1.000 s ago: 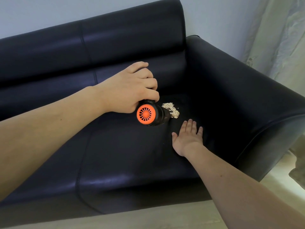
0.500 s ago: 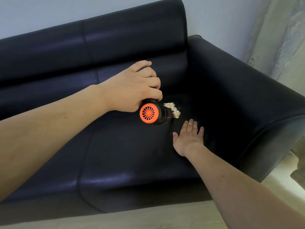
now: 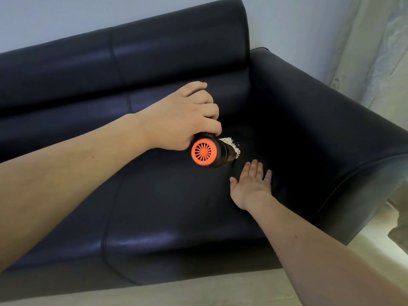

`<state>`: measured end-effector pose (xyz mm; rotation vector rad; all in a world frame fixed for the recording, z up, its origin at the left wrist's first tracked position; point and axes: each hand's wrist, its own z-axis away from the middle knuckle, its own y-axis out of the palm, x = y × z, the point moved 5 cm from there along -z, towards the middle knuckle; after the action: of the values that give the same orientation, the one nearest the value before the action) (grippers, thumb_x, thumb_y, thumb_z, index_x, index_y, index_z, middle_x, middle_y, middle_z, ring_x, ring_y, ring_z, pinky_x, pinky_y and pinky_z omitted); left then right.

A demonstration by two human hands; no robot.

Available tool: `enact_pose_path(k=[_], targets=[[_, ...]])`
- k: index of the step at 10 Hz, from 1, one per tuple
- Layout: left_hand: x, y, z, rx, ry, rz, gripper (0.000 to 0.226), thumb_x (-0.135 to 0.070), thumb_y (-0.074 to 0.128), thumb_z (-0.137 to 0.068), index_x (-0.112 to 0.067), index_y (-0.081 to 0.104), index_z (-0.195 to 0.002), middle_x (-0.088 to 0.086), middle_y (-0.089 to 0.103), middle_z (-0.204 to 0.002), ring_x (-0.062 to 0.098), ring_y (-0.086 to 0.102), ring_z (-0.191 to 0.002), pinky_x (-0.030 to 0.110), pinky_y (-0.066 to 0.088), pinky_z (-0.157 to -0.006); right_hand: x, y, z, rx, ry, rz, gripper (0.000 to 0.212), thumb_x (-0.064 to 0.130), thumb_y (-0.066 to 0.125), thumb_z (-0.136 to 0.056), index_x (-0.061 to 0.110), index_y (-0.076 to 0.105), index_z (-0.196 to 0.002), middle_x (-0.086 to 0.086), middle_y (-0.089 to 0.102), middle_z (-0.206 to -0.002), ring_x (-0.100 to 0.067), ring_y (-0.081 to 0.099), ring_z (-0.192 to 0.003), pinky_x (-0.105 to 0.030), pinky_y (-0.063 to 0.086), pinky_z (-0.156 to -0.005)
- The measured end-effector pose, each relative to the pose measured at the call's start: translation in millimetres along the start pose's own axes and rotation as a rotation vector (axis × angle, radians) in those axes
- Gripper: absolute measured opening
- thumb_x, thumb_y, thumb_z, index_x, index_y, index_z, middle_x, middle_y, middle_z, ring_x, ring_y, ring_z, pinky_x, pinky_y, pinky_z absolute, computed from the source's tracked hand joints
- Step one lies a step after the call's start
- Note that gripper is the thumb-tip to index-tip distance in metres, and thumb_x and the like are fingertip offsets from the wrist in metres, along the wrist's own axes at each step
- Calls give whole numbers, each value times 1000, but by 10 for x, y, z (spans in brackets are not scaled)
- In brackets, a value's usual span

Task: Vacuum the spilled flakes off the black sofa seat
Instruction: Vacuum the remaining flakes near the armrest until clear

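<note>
Flakes (image 3: 230,144) lie in a small pale heap on the black sofa seat (image 3: 176,206), near the back corner by the armrest (image 3: 331,129). From the head camera, the left hand (image 3: 183,120) has its grip closed round a small black vacuum (image 3: 209,152) with an orange vented end facing the viewer. Just past that grip, the nozzle touches the near edge of the heap. The right hand (image 3: 251,184) rests flat and open on the seat, below and right of the grip, close to the flakes but apart from them. To clear the heap well, I judge the nozzle should sweep slowly and low across it, without scattering flakes toward the crease. The vacuum's dust chamber is not visible, so I cannot tell its contents.
</note>
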<state>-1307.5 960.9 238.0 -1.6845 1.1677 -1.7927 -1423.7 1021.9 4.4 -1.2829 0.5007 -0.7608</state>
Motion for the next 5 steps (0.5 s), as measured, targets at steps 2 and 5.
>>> enact_pose_path(k=[2,5], targets=[[-8,3,-41,-14,10,-7,32,-11,61,-81,-29,67,-107,-4,61,-102,27,53,-112,52,20,-119,-5,-16,13,2,-10,-9,75,51,15,-105,3,-10,-157,-18,-14,-166,-33,-12,-154,-53,-1,-124],[-12,-7,-89,-4,17,-18,32,-12,59,-83,-30,66,-108,-5,60,-103,27,52,-113,52,19,-119,-9,-12,10,-2,-10,-3,75,51,15,-105,3,-9,-158,-18,-13,-166,-33,-11,-154,-53,-1,-124]])
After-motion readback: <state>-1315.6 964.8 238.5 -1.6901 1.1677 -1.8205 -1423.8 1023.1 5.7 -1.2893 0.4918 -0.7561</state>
